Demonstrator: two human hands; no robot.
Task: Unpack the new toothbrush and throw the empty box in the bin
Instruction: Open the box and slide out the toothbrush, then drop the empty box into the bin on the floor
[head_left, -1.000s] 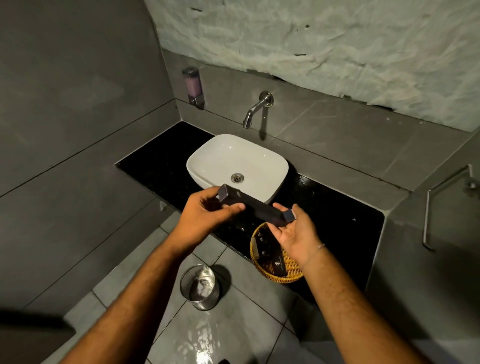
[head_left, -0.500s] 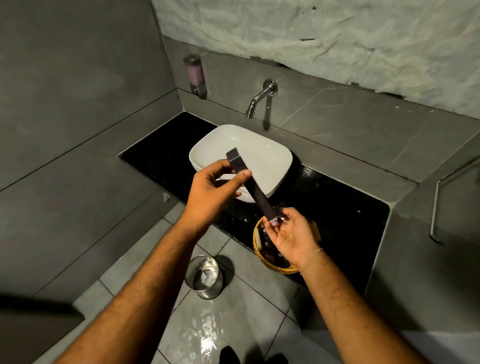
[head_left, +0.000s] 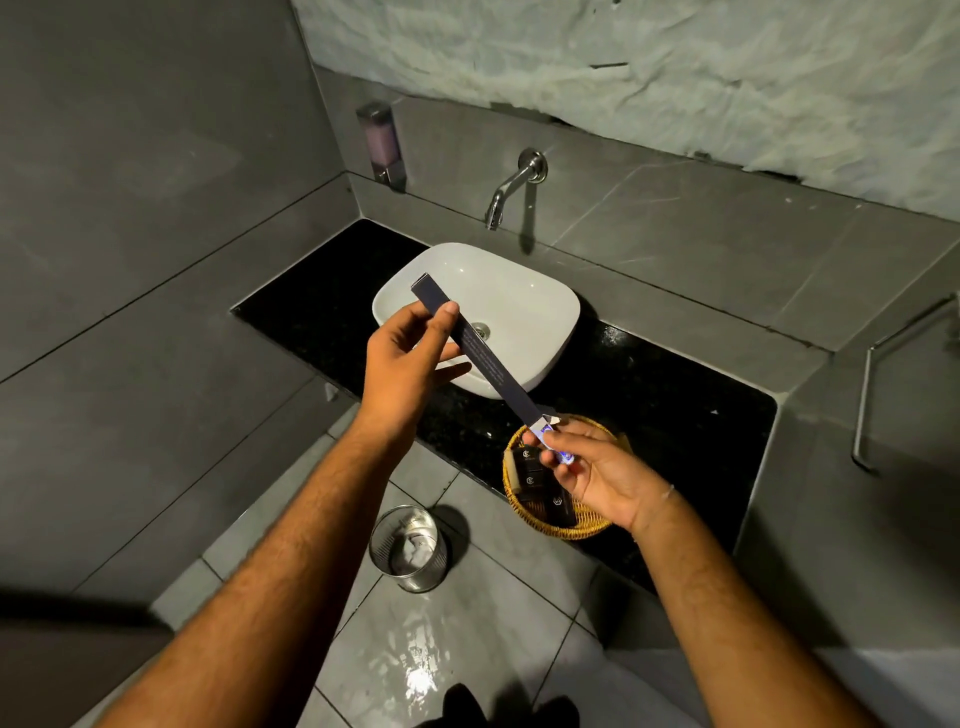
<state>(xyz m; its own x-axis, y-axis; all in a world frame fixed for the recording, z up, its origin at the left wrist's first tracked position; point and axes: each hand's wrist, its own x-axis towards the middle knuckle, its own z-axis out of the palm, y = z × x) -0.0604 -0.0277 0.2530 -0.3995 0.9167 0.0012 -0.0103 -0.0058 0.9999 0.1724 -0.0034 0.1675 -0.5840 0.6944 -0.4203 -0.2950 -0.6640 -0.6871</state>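
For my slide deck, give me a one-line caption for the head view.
Left hand steadies the toothbrush box while right hand draws the toothbrush out.

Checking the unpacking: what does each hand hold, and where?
Left hand pinches the box near its upper end; right hand grips the toothbrush emerging below.

Two bare forearms, no sleeves in view up to frame edge. Both arms w/ dark hair, denser on left. Left hand (head_left: 405, 358): no ring, no watch, nails short. Right hand (head_left: 602, 475): also no rings visible; thin pale thread or band round the wrist (head_left: 666, 493), w/ a small knot or bead sticking out on the outer side. Dark shape at bottom centre, prob. feet or shoes (head_left: 498, 709), too dim to tell.
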